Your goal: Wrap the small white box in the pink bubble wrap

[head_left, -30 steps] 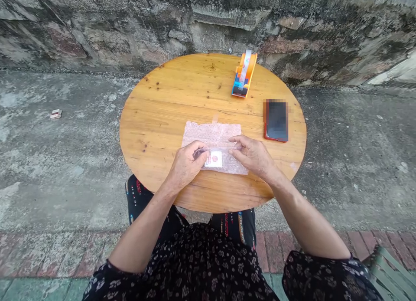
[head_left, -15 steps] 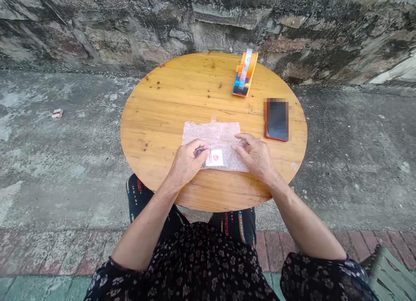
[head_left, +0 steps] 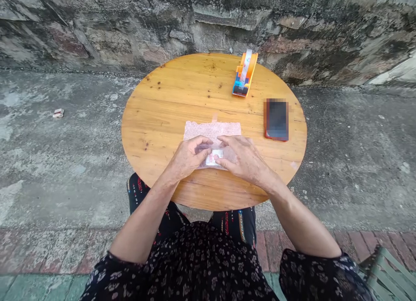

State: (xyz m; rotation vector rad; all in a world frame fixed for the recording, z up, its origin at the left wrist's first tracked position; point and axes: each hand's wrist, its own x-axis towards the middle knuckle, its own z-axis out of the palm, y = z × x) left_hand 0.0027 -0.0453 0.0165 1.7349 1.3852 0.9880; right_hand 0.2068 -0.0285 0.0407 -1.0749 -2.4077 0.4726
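A sheet of pinkish, see-through bubble wrap [head_left: 212,129] lies on the wooden table, its near part folded over a small white packet with a red mark [head_left: 212,158]. At the packet's left, my left hand [head_left: 190,157] has its thumb and curled fingers on the folded wrap, gripping it. Over the right part of the wrap is my right hand [head_left: 245,160], thumb and fingers spread apart, the thumb touching the packet's right side. Both palms face down and hide the side edges of the fold. A short strip of clear tape [head_left: 214,117] sticks out beyond the wrap's far edge.
On the round wooden table [head_left: 169,101], an orange and blue tape dispenser [head_left: 244,75] stands at the far right. A phone with a red edge [head_left: 276,119] lies on the right. Behind the table rises a stone wall [head_left: 143,27]; a green slatted chair [head_left: 390,270] is at lower right.
My right hand has moved left across the wrap, from its right edge to the packet. My left hand has shifted only slightly and stays at the packet's left.
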